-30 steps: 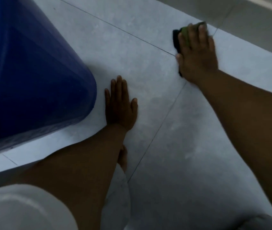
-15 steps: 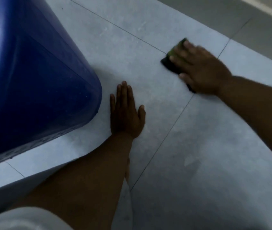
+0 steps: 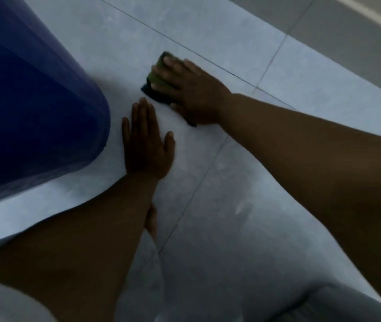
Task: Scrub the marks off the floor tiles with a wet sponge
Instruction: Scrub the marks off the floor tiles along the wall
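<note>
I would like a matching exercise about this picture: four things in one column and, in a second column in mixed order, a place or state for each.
Things
1. left hand
2. right hand
3. sponge
4. blue bin

Places or states
A. lies under a hand
B. rests flat on the floor, holding nothing
C. stands at the far left of the view
D. presses down on the sponge

Pairs: 1-B, 2-D, 3-A, 4-C
</note>
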A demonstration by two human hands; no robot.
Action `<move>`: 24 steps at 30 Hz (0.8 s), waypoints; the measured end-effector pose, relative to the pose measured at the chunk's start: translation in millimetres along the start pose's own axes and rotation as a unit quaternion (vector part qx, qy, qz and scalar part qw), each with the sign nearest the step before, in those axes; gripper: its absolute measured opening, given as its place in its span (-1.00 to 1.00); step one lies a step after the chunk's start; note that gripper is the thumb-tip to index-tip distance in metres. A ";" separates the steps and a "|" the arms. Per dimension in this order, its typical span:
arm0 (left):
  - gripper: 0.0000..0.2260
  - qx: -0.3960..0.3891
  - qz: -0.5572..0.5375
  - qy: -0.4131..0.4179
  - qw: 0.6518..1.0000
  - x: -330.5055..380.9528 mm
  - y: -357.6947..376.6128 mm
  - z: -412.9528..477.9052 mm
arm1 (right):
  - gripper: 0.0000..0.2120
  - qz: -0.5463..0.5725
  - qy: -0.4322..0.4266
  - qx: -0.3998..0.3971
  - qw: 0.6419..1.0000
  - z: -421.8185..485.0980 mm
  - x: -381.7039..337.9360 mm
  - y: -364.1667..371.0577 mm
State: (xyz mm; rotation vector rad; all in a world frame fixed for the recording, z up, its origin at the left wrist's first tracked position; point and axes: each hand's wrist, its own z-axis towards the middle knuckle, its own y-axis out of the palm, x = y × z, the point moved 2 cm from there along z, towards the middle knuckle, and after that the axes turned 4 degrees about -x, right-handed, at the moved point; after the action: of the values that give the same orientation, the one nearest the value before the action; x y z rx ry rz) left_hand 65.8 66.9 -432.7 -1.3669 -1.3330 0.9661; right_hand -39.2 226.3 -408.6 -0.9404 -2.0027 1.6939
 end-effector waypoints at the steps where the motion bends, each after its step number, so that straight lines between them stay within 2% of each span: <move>1: -0.34 0.002 -0.003 0.003 1.000 -0.1 -0.4 0.0 | -0.44 -0.004 -0.033 0.003 0.999 -22.9 -2.5 6.8; 3: -0.34 0.012 -0.005 0.006 1.000 -0.1 -1.3 0.1 | -0.48 -0.012 -0.073 0.021 0.997 -73.0 7.0 18.8; 5: -0.35 0.008 -0.006 0.003 1.000 -0.6 -3.4 -1.4 | -0.48 -0.018 -0.027 0.044 0.998 -127.3 33.9 28.5; 8: -0.38 -0.001 -0.026 0.025 0.999 13.7 -3.2 -9.2 | -0.43 0.010 0.198 0.051 0.979 -213.0 77.0 34.4; 11: -0.40 0.009 -0.045 0.050 0.998 45.8 1.6 -22.2 | -0.39 0.043 0.410 0.048 0.910 -227.8 66.7 38.0; 13: -0.42 0.016 -0.044 0.029 0.998 55.5 5.1 -24.7 | -0.41 0.055 0.465 0.073 0.881 -196.8 31.4 39.9; 16: -0.44 0.015 -0.049 0.022 0.998 51.4 7.1 -21.2 | -0.49 0.064 0.374 0.146 0.913 -148.3 -41.7 49.2; 18: -0.45 0.021 -0.060 0.025 0.998 48.4 8.4 -19.6 | -0.54 0.096 0.303 0.171 0.933 -148.9 -98.5 57.2; 21: -0.47 0.040 -0.061 0.027 0.997 49.3 10.3 -21.2 | -0.52 0.125 0.167 0.113 0.971 -204.1 -155.4 69.4; 23: -0.46 0.039 -0.051 0.024 0.998 49.9 10.1 -22.2 | -0.51 0.107 0.049 0.067 0.991 -258.9 -150.7 77.7; 24: -0.46 0.036 -0.048 0.023 0.998 50.4 9.5 -22.4 | -0.51 0.091 0.025 0.053 0.994 -285.4 -134.4 82.5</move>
State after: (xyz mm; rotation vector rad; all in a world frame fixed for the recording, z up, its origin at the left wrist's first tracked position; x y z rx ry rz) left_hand 94.2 115.1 -432.7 -1.2520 -1.3052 0.9043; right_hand 263.2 348.1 -405.1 -1.1445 -1.8246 1.8320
